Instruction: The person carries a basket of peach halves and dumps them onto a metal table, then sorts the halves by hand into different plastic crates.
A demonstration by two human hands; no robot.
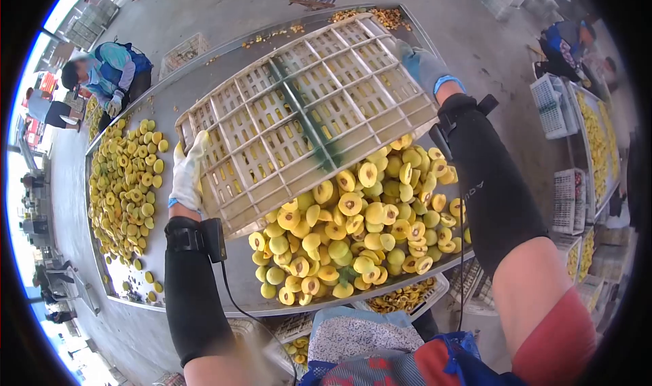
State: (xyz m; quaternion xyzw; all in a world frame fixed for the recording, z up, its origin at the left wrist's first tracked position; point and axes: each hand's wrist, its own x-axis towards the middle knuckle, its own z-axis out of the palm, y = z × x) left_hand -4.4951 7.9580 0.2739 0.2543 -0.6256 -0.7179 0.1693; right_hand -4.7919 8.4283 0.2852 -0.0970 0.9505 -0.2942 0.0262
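A white slatted plastic crate (pixel 261 141) with a green stripe across its base is tipped over, bottom toward me, above a metal table (pixel 234 277). My left hand (pixel 187 172), in a pale glove, grips its near left edge. On the far right edge is my right hand (pixel 422 67), in a blue-grey glove, its fingers partly hidden by the crate. Halved yellow-green fruits (pixel 353 233), peach- or apricot-like, lie heaped right below the crate, several with brown pits or hollows showing. More fruit is visible through the slats.
Another heap of halved fruit (pixel 129 182) covers the table's left end, where a co-worker (pixel 109 77) bends over. Small orange-brown pieces (pixel 387 18) lie along the far edge. Under the near edge stands a crate of cut fruit (pixel 401 298). To the right are stacked crates (pixel 553 104) and another worker (pixel 570 46).
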